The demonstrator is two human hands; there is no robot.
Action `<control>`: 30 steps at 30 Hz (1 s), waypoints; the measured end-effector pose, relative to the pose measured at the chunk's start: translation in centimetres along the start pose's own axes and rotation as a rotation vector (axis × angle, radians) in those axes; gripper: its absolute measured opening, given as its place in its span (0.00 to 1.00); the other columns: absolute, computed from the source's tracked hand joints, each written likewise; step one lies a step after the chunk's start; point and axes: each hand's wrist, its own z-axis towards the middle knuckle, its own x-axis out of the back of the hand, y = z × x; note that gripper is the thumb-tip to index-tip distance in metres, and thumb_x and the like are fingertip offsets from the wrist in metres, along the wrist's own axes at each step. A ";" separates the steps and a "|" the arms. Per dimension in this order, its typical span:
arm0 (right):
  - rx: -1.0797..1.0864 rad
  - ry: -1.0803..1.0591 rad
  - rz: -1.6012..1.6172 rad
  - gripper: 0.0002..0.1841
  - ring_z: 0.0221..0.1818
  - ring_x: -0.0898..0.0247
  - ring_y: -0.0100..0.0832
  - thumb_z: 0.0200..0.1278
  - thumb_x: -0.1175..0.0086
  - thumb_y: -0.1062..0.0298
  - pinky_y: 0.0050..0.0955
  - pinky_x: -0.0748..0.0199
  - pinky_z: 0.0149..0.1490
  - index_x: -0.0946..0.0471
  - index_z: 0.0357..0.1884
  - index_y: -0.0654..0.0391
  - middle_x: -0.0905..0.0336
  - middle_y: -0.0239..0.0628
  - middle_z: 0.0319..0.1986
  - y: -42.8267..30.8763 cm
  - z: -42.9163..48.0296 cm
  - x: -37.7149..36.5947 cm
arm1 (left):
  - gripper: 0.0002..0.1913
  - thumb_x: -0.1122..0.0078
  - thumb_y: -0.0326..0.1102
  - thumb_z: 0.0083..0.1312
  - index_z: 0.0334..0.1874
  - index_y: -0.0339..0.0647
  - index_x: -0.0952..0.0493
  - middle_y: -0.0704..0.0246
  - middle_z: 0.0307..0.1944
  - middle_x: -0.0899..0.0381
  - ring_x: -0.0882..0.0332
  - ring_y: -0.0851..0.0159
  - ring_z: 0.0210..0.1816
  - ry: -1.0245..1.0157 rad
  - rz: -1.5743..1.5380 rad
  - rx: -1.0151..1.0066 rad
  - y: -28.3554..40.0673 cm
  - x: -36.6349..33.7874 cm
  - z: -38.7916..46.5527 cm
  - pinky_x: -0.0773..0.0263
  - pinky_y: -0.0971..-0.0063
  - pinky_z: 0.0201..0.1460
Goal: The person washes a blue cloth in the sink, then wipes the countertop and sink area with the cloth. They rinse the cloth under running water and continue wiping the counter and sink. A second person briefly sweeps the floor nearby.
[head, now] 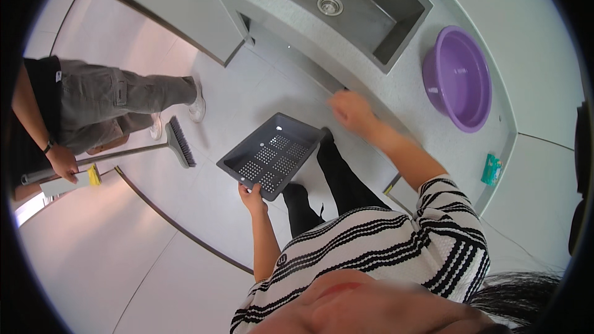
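Note:
A shallow dark grey plastic basket (254, 161) with patches of round holes in its bottom hangs tilted above the floor. My left hand (253, 198) grips it by its near end, thumb over the rim. Blurred by motion, my right hand (351, 110) is raised beside the front edge of the counter (320, 39), to the right of the basket and apart from it. Its fingers look curled, but whether anything small is in them cannot be made out. The grey sink (357, 14) with a steel drain lies beyond that hand, set into the counter.
A purple basin (464, 79) and a green packet (492, 170) sit on the counter at right. Toward the left, another person (93, 93) stands holding a broom (178, 144). White panels (139, 241) with dark edges flank the pale tiled floor (218, 102).

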 end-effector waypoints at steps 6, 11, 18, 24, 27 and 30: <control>-0.485 -0.523 0.238 0.10 0.43 0.30 0.46 0.56 0.49 0.67 0.40 0.32 0.48 0.24 0.39 0.57 0.27 0.43 0.34 0.8 -15.6 -7.1 | 0.15 0.51 0.15 0.46 0.37 0.37 0.33 0.69 0.41 0.28 0.28 0.69 0.41 -0.047 -0.040 0.059 -1.4 -0.5 0.4 0.31 0.76 0.45; -0.642 -0.629 0.141 0.16 0.46 0.30 0.47 0.58 0.49 0.61 0.39 0.33 0.53 0.25 0.46 0.58 0.25 0.47 0.39 9.3 -23.9 -9.8 | 0.19 0.52 0.14 0.48 0.42 0.38 0.33 0.70 0.39 0.28 0.28 0.70 0.40 -0.036 -0.102 0.061 0.1 0.1 2.4 0.30 0.76 0.46; -0.989 -0.517 -0.022 0.22 0.53 0.34 0.50 0.61 0.51 0.56 0.40 0.37 0.59 0.29 0.54 0.59 0.28 0.54 0.49 20.8 -25.4 -16.0 | 0.24 0.51 0.16 0.46 0.50 0.34 0.33 0.70 0.40 0.27 0.28 0.69 0.40 -0.070 -0.024 -0.015 -0.4 0.4 9.4 0.32 0.75 0.49; -0.877 -0.474 -0.411 0.27 0.64 0.47 0.47 0.64 0.55 0.52 0.41 0.49 0.67 0.38 0.63 0.51 0.41 0.50 0.62 34.0 -25.7 -25.8 | 0.22 0.50 0.17 0.49 0.50 0.35 0.33 0.68 0.41 0.26 0.27 0.69 0.42 -0.142 -0.011 -0.017 -8.3 1.3 20.1 0.33 0.74 0.51; -0.862 -0.486 -0.720 0.28 0.67 0.52 0.46 0.65 0.57 0.49 0.45 0.51 0.67 0.42 0.66 0.43 0.48 0.43 0.66 39.7 -27.3 -25.4 | 0.20 0.48 0.18 0.50 0.48 0.35 0.33 0.67 0.42 0.26 0.27 0.67 0.44 -0.158 0.003 -0.060 -12.5 1.0 20.9 0.33 0.73 0.53; -0.860 -0.392 -0.658 0.29 0.68 0.54 0.45 0.65 0.58 0.49 0.48 0.53 0.67 0.44 0.67 0.42 0.52 0.39 0.68 46.4 -30.1 -26.1 | 0.23 0.49 0.18 0.50 0.52 0.33 0.33 0.64 0.47 0.27 0.28 0.66 0.47 -0.126 0.057 -0.089 -16.2 0.6 23.9 0.34 0.72 0.55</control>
